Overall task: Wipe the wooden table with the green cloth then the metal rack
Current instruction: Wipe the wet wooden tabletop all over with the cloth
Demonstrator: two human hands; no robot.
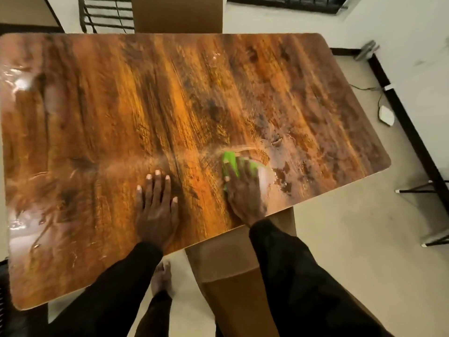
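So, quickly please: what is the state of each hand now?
Left hand: open, flat on the table.
Right hand: open, pressing the green cloth onto the table.

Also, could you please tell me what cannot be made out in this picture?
In the head view:
The green cloth is mostly hidden under the right hand.
The barred metal frame, top left, is cut off by the picture's edge and the table.
The table's surface is blurred.

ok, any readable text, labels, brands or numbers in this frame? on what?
None readable.
The table, green cloth, brown box and white floor device show no print. The frame is motion-blurred, so fine print would be lost.
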